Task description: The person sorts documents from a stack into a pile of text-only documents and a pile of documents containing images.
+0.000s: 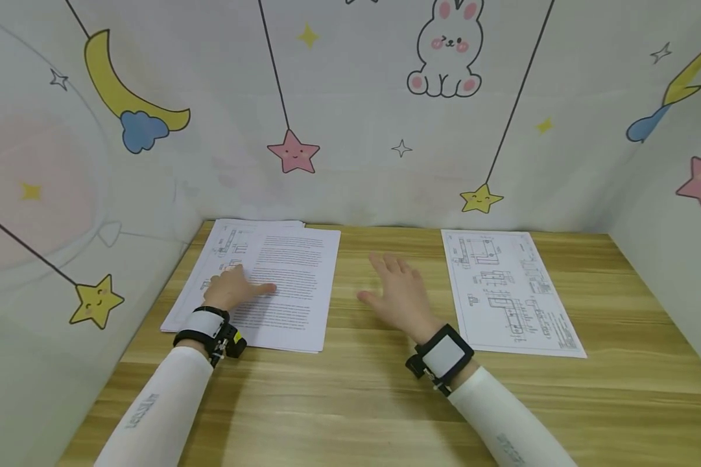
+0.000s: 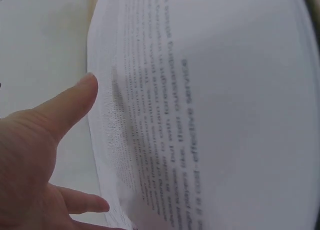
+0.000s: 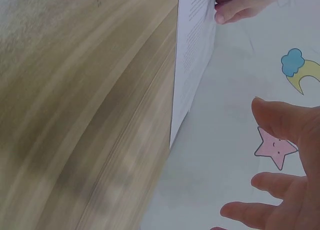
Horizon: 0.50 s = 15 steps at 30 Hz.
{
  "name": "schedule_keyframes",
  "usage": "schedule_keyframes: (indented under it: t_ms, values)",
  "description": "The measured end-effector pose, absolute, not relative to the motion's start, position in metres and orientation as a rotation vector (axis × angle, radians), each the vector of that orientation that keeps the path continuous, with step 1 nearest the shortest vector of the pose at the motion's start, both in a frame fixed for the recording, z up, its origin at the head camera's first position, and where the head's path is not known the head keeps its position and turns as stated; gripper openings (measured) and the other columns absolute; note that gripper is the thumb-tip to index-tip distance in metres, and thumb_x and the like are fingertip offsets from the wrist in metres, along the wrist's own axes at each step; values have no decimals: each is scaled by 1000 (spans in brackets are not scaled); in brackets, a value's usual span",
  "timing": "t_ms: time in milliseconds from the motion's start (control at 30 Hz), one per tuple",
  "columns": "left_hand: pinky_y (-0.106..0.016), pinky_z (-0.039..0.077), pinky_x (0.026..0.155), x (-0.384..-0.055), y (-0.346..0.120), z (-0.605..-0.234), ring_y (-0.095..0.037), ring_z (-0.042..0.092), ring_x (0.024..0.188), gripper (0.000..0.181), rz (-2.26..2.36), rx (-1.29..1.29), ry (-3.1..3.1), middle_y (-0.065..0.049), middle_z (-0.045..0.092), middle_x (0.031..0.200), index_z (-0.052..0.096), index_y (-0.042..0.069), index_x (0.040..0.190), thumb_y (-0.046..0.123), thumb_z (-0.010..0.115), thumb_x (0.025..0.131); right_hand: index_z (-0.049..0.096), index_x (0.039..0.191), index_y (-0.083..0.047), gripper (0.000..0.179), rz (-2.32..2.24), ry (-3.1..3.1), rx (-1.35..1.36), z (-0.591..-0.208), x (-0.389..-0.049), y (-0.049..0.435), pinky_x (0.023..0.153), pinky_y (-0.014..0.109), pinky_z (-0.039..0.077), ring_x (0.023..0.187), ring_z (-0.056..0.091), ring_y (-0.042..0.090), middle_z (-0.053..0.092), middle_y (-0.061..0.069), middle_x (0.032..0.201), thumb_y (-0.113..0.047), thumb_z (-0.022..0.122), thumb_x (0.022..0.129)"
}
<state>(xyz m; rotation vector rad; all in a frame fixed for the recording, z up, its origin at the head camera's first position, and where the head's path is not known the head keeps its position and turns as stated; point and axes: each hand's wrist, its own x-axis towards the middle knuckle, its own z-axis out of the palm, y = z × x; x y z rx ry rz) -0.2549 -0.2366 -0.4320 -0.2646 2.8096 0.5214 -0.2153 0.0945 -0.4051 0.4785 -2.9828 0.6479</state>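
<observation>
On the left of the table lie overlapping white sheets: a page of printed text [image 1: 288,272] on top, with a sheet of line drawings [image 1: 231,241] showing along its left side. My left hand [image 1: 231,289] is over these sheets, thumb stretched out across the printed lines. In the left wrist view its thumb [image 2: 70,102] and fingers are spread, with nothing gripped. To the right of the pile, my right hand [image 1: 403,295] hovers with spread fingers and holds nothing. Close to its right lies a separate technical drawing sheet [image 1: 493,275].
The wooden table [image 1: 327,408] has a light grain. A pale wall cloth [image 1: 362,175] printed with stars, a moon and a rabbit borders its back, and similar cloth stands at both sides. Each wrist wears a strapped device, such as the right wrist device [image 1: 443,353].
</observation>
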Motion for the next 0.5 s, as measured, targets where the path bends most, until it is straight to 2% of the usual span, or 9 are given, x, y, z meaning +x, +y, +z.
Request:
schedule_keyframes:
  t_ms: [100, 200, 367, 500]
  values:
    - [-68, 47, 87, -257, -234, -440, -57, 44, 120, 102, 398, -301, 2848, -40, 49, 128, 47, -13, 134, 69, 68, 78, 37, 154, -15, 76, 647, -2994, 486, -407, -215, 91, 113, 68, 29, 145, 34, 47, 39, 22, 156, -45, 68, 91]
    - [-68, 48, 86, -260, -229, -443, -57, 44, 119, 100, 339, -301, 2865, -40, 47, 126, 51, -14, 129, 69, 70, 76, 38, 153, -15, 76, 657, -2991, 491, -409, -215, 88, 112, 69, 30, 144, 34, 48, 39, 23, 156, -44, 69, 91]
    - [-63, 48, 89, -260, -226, -435, -58, 44, 117, 99, 351, -280, 2875, -41, 43, 126, 46, -15, 131, 63, 73, 77, 38, 153, -16, 75, 687, -2999, 497, -413, -214, 83, 112, 70, 29, 145, 33, 48, 39, 23, 156, -43, 69, 91]
    - [-58, 50, 87, -259, -230, -433, -54, 49, 111, 107, 399, -289, 2863, -43, 41, 127, 35, -17, 139, 60, 76, 77, 39, 153, -16, 74, 711, -3010, 493, -416, -213, 81, 113, 70, 27, 146, 32, 47, 38, 23, 156, -42, 69, 91]
